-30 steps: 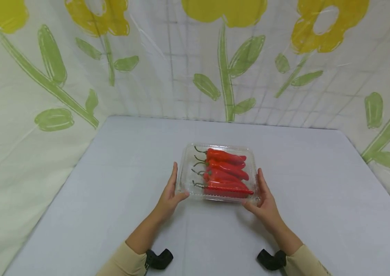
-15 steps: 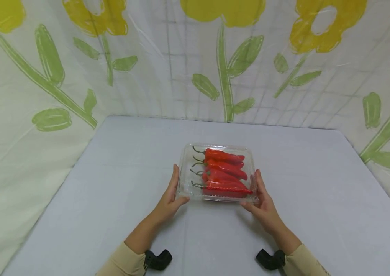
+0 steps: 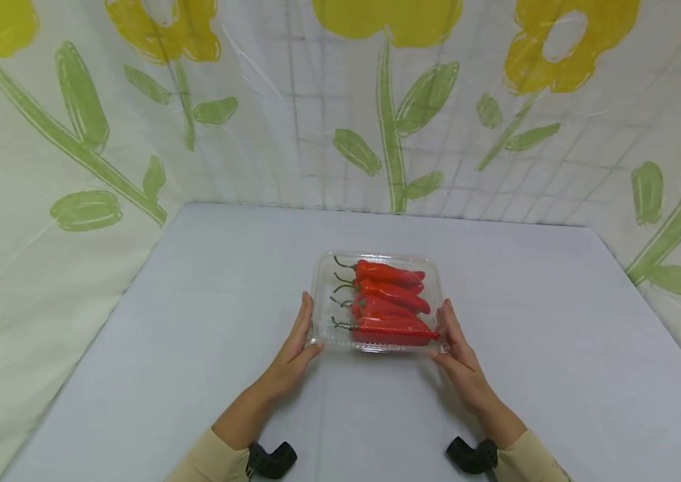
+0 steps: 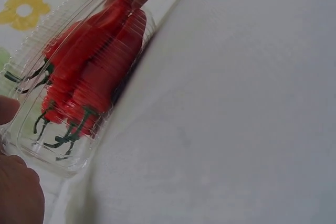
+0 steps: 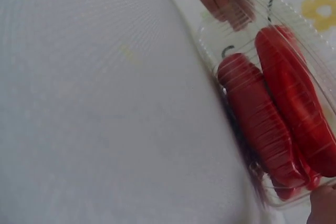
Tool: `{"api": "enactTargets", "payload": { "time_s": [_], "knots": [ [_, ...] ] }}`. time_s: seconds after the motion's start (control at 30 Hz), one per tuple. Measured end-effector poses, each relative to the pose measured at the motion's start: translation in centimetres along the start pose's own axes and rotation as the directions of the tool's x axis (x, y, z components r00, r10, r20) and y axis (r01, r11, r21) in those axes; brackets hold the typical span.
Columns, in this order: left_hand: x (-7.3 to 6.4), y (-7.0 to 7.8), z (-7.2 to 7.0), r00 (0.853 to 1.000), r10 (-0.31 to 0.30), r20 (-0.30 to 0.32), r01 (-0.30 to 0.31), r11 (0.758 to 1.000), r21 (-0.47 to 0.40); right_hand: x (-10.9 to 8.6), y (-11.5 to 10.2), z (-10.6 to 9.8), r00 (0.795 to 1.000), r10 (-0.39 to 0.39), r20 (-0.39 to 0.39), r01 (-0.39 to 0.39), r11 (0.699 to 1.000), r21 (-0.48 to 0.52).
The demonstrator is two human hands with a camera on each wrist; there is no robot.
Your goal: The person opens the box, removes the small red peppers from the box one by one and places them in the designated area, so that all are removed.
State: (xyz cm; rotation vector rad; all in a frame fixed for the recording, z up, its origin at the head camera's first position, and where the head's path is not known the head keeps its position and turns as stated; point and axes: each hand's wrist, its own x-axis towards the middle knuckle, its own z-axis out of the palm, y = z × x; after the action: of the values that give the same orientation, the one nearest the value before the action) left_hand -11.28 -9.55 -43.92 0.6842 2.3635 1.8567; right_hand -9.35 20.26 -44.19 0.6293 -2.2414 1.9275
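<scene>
A clear plastic clamshell box [image 3: 327, 288] is held between both hands near the middle of the table. Through its closed lid show several long red peppers [image 3: 388, 273], side by side with their green stems toward the left. My left hand [image 3: 291, 355] grips the box's left side, its thumb at the front corner and its fingers along the wall. On the opposite side, my right hand [image 3: 463, 361] holds the front right corner in the same way. In the left wrist view the box [image 4: 58, 161] sits close over the tabletop; some fingertips are hidden behind or under it.
A white cloth covers the table [image 3: 226, 268]. Behind and beside it hangs a pale curtain [image 3: 268, 134] printed with yellow flowers and green leaves. Dark wrist-camera mounts [image 3: 274, 460] stick out by both beige sleeves [image 3: 211, 458].
Both thumbs have shifted slightly outward along the front edge of the box. The whole scene has drifted a little to the left in the head view; the box otherwise stays about where it was.
</scene>
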Motion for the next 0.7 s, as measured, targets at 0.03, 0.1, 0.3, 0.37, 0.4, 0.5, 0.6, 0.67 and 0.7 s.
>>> {"api": "enactTargets", "payload": {
  "time_s": [0.03, 0.1, 0.3, 0.37, 0.4, 0.5, 0.6, 0.67, 0.7],
  "knots": [
    [-0.1, -0.01, 0.04, 1.0, -0.002, -0.007, 0.002, 1.0, 0.012, -0.05, -0.04, 0.01, 1.0, -0.01, -0.005, 0.01, 1.0, -0.003],
    [-0.3, -0.01, 0.13, 1.0, 0.004, -0.024, -0.003, 0.999, 0.039, -0.15, -0.08, 0.04, 0.999, -0.034, -0.018, 0.034, 0.999, -0.007],
    [-0.58, -0.03, 0.36, 0.997, 0.017, -0.081, -0.009, 0.995, 0.103, -0.36, 0.02, 0.14, 0.992, -0.107, -0.062, 0.107, 0.994, -0.007],
    [-0.59, 0.05, 0.39, 0.995, 0.026, -0.096, -0.016, 0.995, 0.101, -0.38, 0.09, 0.19, 0.989, -0.128, -0.072, 0.129, 0.992, 0.002],
    [-0.57, 0.08, 0.39, 0.994, 0.03, -0.101, -0.02, 0.995, 0.098, -0.38, 0.11, 0.21, 0.988, -0.136, -0.076, 0.137, 0.991, 0.001],
    [-0.55, 0.04, 0.43, 0.992, 0.05, -0.112, -0.039, 0.994, 0.099, -0.41, 0.16, 0.24, 0.985, -0.151, -0.085, 0.153, 0.988, 0.009],
    [-0.57, -0.1, 0.45, 0.991, 0.068, -0.117, -0.055, 0.993, 0.105, -0.44, 0.18, 0.23, 0.985, -0.144, -0.093, 0.145, 0.989, 0.002],
    [-0.59, -0.2, 0.46, 0.99, 0.077, -0.12, -0.064, 0.992, 0.11, -0.45, 0.19, 0.22, 0.986, -0.137, -0.098, 0.138, 0.99, -0.001],
    [-0.61, -0.19, 0.44, 0.99, 0.074, -0.122, -0.061, 0.992, 0.109, -0.44, 0.18, 0.21, 0.986, -0.137, -0.1, 0.137, 0.991, -0.004]
  ]
}}
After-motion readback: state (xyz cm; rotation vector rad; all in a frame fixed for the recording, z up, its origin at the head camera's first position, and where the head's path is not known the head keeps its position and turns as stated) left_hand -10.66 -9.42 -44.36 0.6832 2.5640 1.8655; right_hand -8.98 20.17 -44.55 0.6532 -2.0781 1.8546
